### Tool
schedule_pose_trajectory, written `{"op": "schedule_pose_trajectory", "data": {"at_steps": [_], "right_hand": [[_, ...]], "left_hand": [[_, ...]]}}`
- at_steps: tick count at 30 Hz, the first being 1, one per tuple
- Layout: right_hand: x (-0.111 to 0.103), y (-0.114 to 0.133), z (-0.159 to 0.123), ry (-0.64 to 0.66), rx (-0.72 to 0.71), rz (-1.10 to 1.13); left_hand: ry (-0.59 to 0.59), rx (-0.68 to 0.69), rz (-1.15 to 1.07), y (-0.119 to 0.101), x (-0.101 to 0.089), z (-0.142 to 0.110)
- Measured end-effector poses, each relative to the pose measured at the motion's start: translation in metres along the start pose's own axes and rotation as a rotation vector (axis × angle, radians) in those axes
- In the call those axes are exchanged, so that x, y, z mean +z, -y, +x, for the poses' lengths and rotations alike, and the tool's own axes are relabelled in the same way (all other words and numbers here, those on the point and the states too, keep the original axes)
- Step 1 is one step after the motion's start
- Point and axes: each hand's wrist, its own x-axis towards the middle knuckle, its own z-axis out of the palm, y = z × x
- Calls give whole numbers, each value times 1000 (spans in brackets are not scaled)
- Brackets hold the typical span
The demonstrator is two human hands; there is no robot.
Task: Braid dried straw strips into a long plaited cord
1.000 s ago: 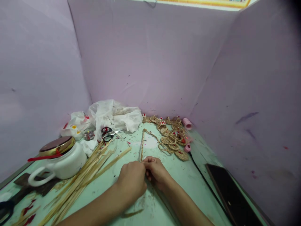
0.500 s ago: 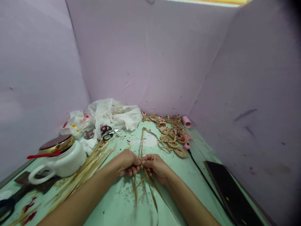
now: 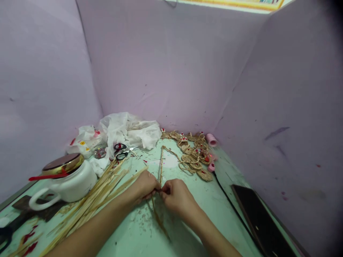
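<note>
A braided straw cord (image 3: 161,160) runs from the far middle of the green table (image 3: 134,235) toward me. My left hand (image 3: 144,185) and my right hand (image 3: 177,196) meet at its near end, both with fingers closed and pinching the braid. Loose straw strands (image 3: 158,217) trail from the hands toward me. A bundle of long straw strips (image 3: 99,196) lies just left of my left forearm.
Coiled straw pieces with red beads (image 3: 195,157) and pink thread spools (image 3: 211,140) lie at the back right. Scissors (image 3: 120,151), a crumpled white plastic bag (image 3: 128,130) and a white lidded pot (image 3: 64,180) sit on the left. A dark flat board (image 3: 259,221) lies at right. Purple screens enclose the table.
My left hand rolled from knuckles-up to fingers-under, then pulled in close again. The loose strands fanned out below the hands half a second ago and now trail together in one line.
</note>
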Motion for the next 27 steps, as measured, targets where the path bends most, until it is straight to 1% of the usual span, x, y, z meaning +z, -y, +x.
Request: {"op": "schedule_pose_trajectory", "data": {"at_steps": [2, 4, 6, 7, 8, 9, 11, 12, 13, 14, 16, 17, 19, 22, 27], "right_hand": [[3, 4, -3, -18, -42, 15], [7, 5, -5, -24, -77, 40], [8, 1, -3, 41, -100, 98], [7, -2, -1, 83, -90, 140], [5, -5, 2, 108, -62, 195], [3, -7, 5, 104, -13, 266], [-1, -8, 11, 41, 134, 458], [-2, -8, 13, 33, 202, 573], [-2, -7, 15, 67, 253, 689], [-1, -5, 16, 136, 290, 791], [5, -3, 18, 274, 311, 921], [8, -2, 18, 296, 305, 944], [15, -4, 19, 258, 286, 927], [21, -8, 21, 190, 247, 840], [25, -12, 22, 153, 219, 797]], "left_hand": [[25, 8, -5, 5, -3, 3], [82, 60, -51, 9, -7, 7], [111, 92, -103, 11, -10, 10], [124, 100, -121, 11, -11, 10], [136, 104, -133, 11, -12, 11], [149, 104, -142, 11, -13, 11], [171, 106, -155, 10, -15, 10], [179, 106, -160, 10, -16, 10], [185, 109, -166, 11, -17, 10], [191, 113, -171, 11, -18, 11], [205, 126, -170, 13, -18, 12], [212, 127, -162, 13, -18, 13], [210, 120, -128, 13, -18, 14], [182, 89, -41, 12, -16, 15], [125, 46, 103, 11, -18, 12]]}}
